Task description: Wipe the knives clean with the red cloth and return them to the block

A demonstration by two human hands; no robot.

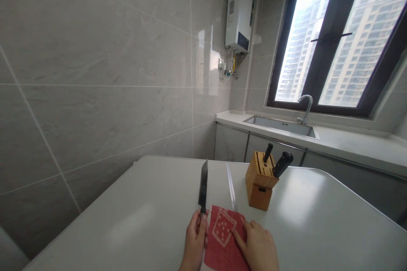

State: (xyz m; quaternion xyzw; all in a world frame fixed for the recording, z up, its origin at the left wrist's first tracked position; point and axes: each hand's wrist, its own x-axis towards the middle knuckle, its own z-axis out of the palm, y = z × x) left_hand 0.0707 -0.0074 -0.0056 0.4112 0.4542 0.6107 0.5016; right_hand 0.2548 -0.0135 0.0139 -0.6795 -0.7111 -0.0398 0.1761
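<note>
My left hand [194, 237] is closed around the black handle of a kitchen knife [203, 184], whose blade points up and away from me over the table. A red cloth [219, 237] with a white pattern hangs just right of the handle, its left edge by my left fingers. My right hand [257, 243] grips the cloth's right side, with thumb and fingers bent on the fabric. Beyond my right hand stands a wooden knife block [259, 186] with two black-handled tools in its slots.
The white table [143, 203] has a metal strip [231, 186] across its middle. Behind it runs a counter [346, 137] with a sink [281, 126] and a faucet [307, 108] under a window. A tiled wall [111, 72] rises at the left, with a water heater [240, 8] in the corner.
</note>
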